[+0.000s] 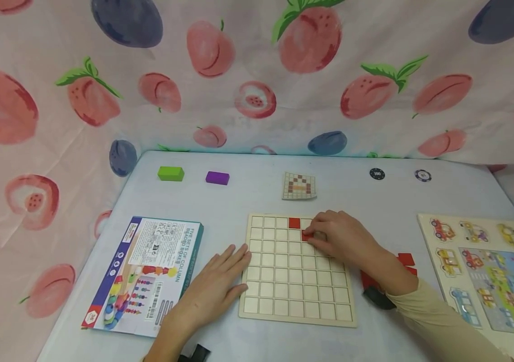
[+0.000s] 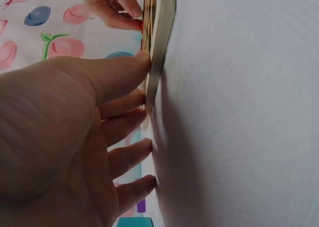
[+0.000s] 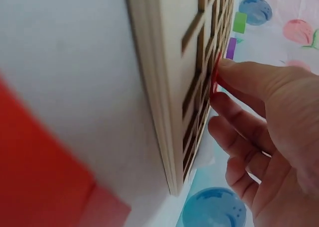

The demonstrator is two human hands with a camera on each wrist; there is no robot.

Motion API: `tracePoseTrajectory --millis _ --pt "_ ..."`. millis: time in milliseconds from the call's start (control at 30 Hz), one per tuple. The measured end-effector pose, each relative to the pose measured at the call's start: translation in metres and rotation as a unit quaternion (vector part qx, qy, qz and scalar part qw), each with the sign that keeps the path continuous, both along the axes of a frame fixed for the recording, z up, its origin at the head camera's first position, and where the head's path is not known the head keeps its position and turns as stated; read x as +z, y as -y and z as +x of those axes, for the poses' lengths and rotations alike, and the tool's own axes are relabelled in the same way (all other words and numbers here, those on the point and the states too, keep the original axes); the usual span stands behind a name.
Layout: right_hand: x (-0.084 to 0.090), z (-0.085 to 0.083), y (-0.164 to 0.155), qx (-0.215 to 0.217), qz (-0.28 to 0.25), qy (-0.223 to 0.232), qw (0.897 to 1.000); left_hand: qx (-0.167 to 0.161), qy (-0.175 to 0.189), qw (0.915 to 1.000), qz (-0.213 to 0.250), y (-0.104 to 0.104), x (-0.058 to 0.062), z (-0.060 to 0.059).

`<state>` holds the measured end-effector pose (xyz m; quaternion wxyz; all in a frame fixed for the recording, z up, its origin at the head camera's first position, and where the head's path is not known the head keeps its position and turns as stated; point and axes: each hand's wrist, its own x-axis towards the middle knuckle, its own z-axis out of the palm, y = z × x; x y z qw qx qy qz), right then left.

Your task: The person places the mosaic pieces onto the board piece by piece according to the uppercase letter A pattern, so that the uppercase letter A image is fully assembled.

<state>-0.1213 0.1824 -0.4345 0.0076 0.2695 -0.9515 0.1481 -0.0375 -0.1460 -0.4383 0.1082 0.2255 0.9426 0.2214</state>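
Taking clock hours from the middle of the pale grid board, the left hand lies near at 9 o'clock, fingers straight and spread, the thumb tip touching the board's edge. Beyond it at 9 o'clock is a box, its long sides running from about 7 toward 1. Its print reads "FIVE SETS OF COLUMN BEADED BOXES", turned to run along the right side; the white label's small print is illegible.

The grid board is roughly square, with no clear long axis, its side edges running about 6 to 12; thin raised strips part its square cells. At 3 o'clock are loose red tiles by the right forearm, then a picture puzzle with vehicle pieces.

Toward 12 to 1 on the board, the right hand pinches a small, flat red tile between thumb and index finger. The right wrist view shows it almost edge-on against the cells; whether it is seated cannot be told. A matching placed tile sits in the far row at 12, one column left.

Farther off: a pattern card at 12, a green block at 10, a purple block toward 11, a black chip with digits resembling "100" between 1 and 2, and a black-and-white chip, its marking too small to read, at 2.
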Motion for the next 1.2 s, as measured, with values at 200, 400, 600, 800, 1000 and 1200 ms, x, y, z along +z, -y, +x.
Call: tracePoseTrajectory --millis 200,400,600,800,1000,1200 --pt "0.002 0.006 -0.018 0.006 0.014 0.01 1.0 0.002 -0.001 1.0 0.001 0.0 0.0 0.0" --pt "0.006 0.024 -0.057 -0.035 0.029 0.011 0.999 0.0 -0.001 1.0 -0.003 -0.001 0.001 0.0" --pt "0.007 0.041 -0.095 -0.088 0.041 0.055 0.994 -0.001 0.003 1.0 -0.002 0.0 0.002 -0.001" --pt "0.004 0.05 -0.118 -0.098 0.055 0.037 0.993 -0.002 0.005 1.0 0.001 0.001 0.001 0.0" --pt "0.002 0.054 -0.129 -0.103 0.05 0.016 0.993 -0.003 0.009 0.9999 0.006 0.002 0.0 0.0" --pt "0.003 0.053 -0.131 -0.106 0.061 0.009 0.992 -0.008 0.005 0.9998 0.019 0.002 0.002 0.0"
